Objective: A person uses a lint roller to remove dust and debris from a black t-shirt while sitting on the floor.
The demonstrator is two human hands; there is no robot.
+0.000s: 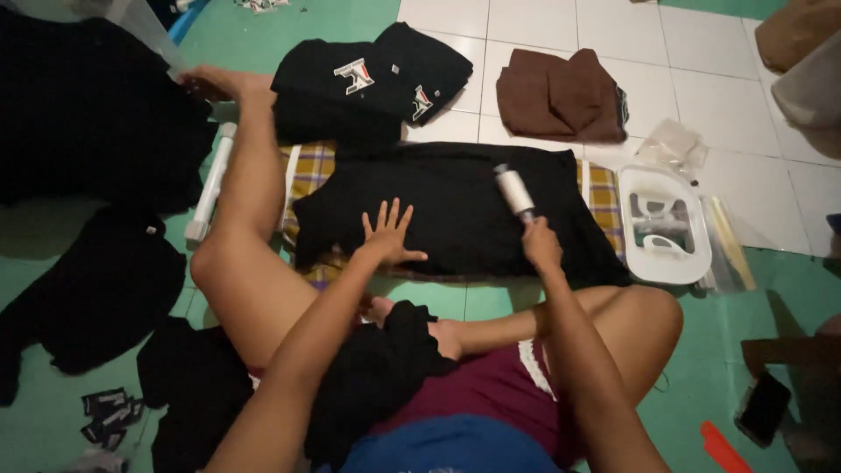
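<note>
Lap: black cloth bunched, low centre.
L hand: fingers spread flat, pressing black garment, mid frame.
R hand: fingers wrapped tight round lint roller, roller head on garment's upper right.
Under it: checked cloth on floor.
Done, I'd say: folded black shirts, brown ones, top.
Left: loose black pieces, left side.

The person wears a blue top with no sleeves reaching the bare forearms, and dark maroon shorts edged with a white scalloped trim just right of the maroon cloth. Legs and feet are bare.
</note>
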